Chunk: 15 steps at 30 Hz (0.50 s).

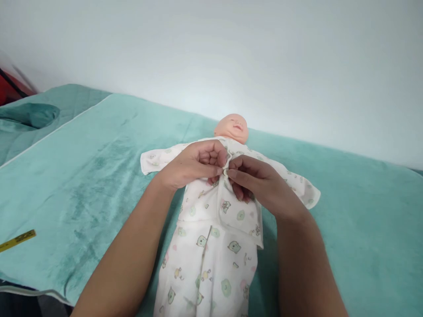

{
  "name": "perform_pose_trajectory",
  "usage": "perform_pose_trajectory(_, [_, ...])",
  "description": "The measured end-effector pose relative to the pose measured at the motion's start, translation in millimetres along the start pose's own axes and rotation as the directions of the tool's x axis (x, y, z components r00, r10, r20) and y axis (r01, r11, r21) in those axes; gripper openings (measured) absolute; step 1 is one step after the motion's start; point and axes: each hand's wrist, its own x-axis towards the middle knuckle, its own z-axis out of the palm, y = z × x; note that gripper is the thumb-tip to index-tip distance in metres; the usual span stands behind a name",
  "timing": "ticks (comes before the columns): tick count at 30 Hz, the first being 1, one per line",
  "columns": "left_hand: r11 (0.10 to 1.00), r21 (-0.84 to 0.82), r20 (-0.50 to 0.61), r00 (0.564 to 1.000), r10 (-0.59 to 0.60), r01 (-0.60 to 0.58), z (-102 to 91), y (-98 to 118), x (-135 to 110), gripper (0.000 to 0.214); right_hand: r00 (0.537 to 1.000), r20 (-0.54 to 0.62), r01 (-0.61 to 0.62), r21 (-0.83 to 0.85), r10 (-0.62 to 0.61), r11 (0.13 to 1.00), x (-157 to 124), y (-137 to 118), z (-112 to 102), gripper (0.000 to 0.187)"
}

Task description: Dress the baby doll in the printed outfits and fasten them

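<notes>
A baby doll (232,126) lies on its back, head toward the wall, dressed in a white printed baby shirt (240,207) and matching trousers (211,273). Both sleeves stretch out sideways. Over the chest, my left hand (201,160) pinches one edge of the shirt front between thumb and fingers. My right hand (254,178) pinches the facing edge just beside it, so the fingertips nearly meet at the front opening. Whatever small fastening sits between the fingertips is too small to make out. Below the hands, the shirt's front flap hangs over the trousers' waist.
A teal plush cover (99,198) lies under the doll. On its left lies a yellow measuring strip (18,240). A quilted green cloth (72,103) is at the far left, near a red object (11,88). A white wall (211,57) rises behind.
</notes>
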Motion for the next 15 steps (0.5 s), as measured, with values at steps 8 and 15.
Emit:
perform_pose_trajectory(8, [1.000,-0.008,0.021,1.000,0.002,-0.002,-1.3,-1.0,-0.9,0.008,1.000,0.021,0.023,0.001,-0.023,1.000,0.9,4.2,-2.6,0.026])
perform_pose_trajectory(15, [1.000,-0.008,0.030,1.000,0.009,-0.008,-2.6,0.2,-2.7,0.009,0.999,0.027,0.020,-0.012,-0.020,1.000,2.3,4.3,-3.0,0.028])
